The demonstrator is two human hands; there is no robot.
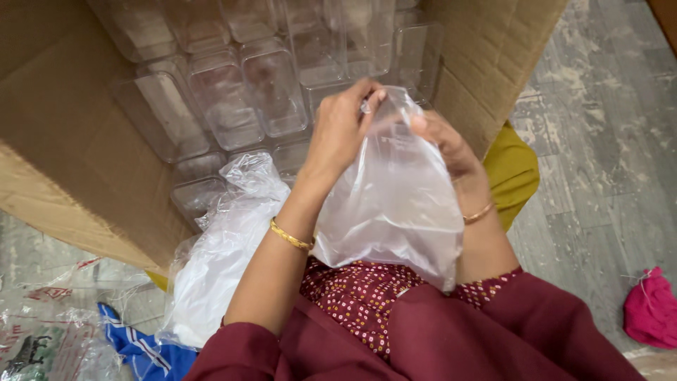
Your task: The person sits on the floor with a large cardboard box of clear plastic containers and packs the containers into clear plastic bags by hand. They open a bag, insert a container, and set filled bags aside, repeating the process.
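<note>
Clear thin plastic bag (395, 212) hangs over my lap in front of the brown cardboard box (63, 141); my left hand (342, 127) and right hand (441, 144) pinch its top edge, apparently parting the mouth, while its body hangs free.

Bright, even daylight-like light, source not visible. Soft shadows only; darkest patch under cardboard box (63, 141) flap at left. White glare streaks on clear plastic bag (395, 204) and on clear containers (233, 92) inside box, edges of containers hard to separate. Crumpled plastic sheet (218, 261) nearly blown out. Slight blur on left hand (342, 127) fingertips. Mild wide-angle stretch at corners; grey floor (599, 141) boards lean. Colours saturated, focus acceptable at centre.
</note>
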